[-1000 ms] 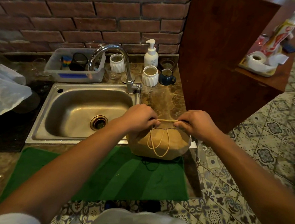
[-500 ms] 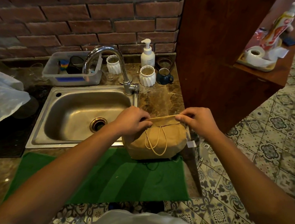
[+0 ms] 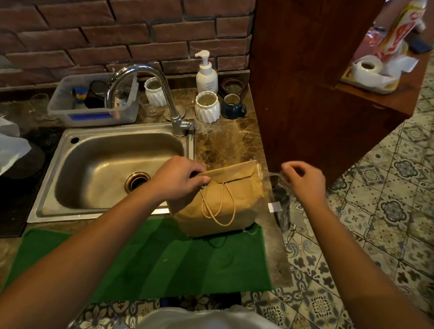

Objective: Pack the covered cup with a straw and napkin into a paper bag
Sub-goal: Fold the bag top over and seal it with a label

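The brown paper bag (image 3: 223,204) stands on the marble counter at the far edge of the green mat (image 3: 150,258). Its top is folded over and its twine handles hang down the front. My left hand (image 3: 180,179) pinches the left end of the folded top. My right hand (image 3: 303,182) is off the bag, to its right, with fingers curled and fingertips pinched at the top of a clear plastic sleeve (image 3: 277,196). I cannot tell whether it grips the sleeve. Cup, straw and napkin are out of sight.
A steel sink (image 3: 100,170) with a tap (image 3: 150,79) lies left of the bag. Behind stand white ribbed cups (image 3: 207,107), a soap pump (image 3: 206,74), a blue mug (image 3: 232,108) and a plastic tub (image 3: 92,103). A wooden partition (image 3: 309,80) rises on the right; the counter ends beside the bag.
My right hand has let go of the bag's folded top and moved right to the clear plastic sleeve. The left hand still holds the fold. The bag has tilted slightly.
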